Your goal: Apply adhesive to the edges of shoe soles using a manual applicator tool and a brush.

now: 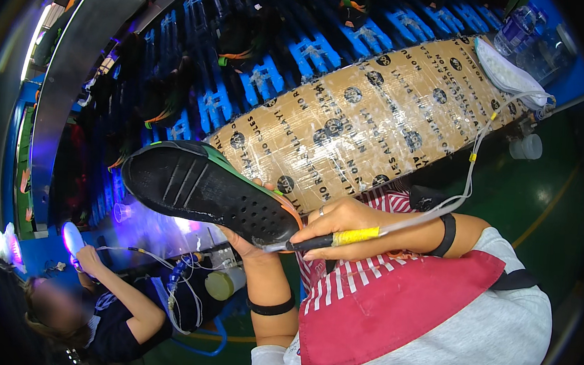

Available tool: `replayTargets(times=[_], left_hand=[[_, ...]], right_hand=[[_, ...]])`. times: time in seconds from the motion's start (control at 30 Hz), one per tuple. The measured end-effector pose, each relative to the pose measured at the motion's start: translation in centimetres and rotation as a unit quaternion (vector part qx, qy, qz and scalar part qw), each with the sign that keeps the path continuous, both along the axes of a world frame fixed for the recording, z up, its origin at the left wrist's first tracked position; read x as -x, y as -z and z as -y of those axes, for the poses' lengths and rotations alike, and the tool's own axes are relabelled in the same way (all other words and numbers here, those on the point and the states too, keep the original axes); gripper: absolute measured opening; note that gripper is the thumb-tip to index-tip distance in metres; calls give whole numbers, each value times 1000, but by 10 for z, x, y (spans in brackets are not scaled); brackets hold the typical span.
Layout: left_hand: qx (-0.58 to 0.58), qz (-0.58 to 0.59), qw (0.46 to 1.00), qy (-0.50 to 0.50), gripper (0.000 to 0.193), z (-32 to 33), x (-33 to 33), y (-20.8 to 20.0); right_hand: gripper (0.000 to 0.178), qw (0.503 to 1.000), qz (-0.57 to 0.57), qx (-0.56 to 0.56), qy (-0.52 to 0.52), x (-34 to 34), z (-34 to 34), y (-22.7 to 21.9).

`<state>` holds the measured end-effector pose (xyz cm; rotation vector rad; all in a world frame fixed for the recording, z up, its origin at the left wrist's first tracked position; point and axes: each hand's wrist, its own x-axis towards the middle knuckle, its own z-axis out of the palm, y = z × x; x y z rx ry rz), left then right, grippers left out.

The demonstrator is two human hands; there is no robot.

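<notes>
A black shoe sole (195,184) with a green-to-orange rim lies tilted across the middle. Its heel half is dotted with small holes, and several ridges cross the forefoot half. My left hand (243,244) is closed on the heel end from below, with some fingers hidden behind the sole. In my right hand (344,220) is a hose-fed applicator pen (311,244), black with yellow tape at its back end. The pale tip of the pen is at the heel edge, close to my left fingers; whether it touches is hard to tell. A clear hose (461,196) trails over my right wrist.
A bench covered in printed brown cardboard (363,120) stands beyond my hands. Blue holders (265,80) with dark shoe parts line a conveyor behind it. A white pad (509,72) and water bottles (515,32) sit far right. Another person (120,306) holds a lit sole at left.
</notes>
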<state>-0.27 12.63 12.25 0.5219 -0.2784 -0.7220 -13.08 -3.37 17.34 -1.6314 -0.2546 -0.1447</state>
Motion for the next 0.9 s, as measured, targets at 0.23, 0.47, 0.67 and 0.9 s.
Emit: replayTargets(times=[0.23,0.47,0.67,0.9], left_hand=[[-22,34,999,10,79,5,-4,-5],[-38,37,998,27,86,-1,-3,-22],[-33,68,993,91,84,3,-8,-23],[-116,78,990,23,86,-29,-18,-12]], right_hand=[[29,998,9,21,56,5,8,4],[25,996,58,1,-68,2,7,0],[25,992,76,98,-28,5,6,11],[22,986,90,137,18,0,-4,6]])
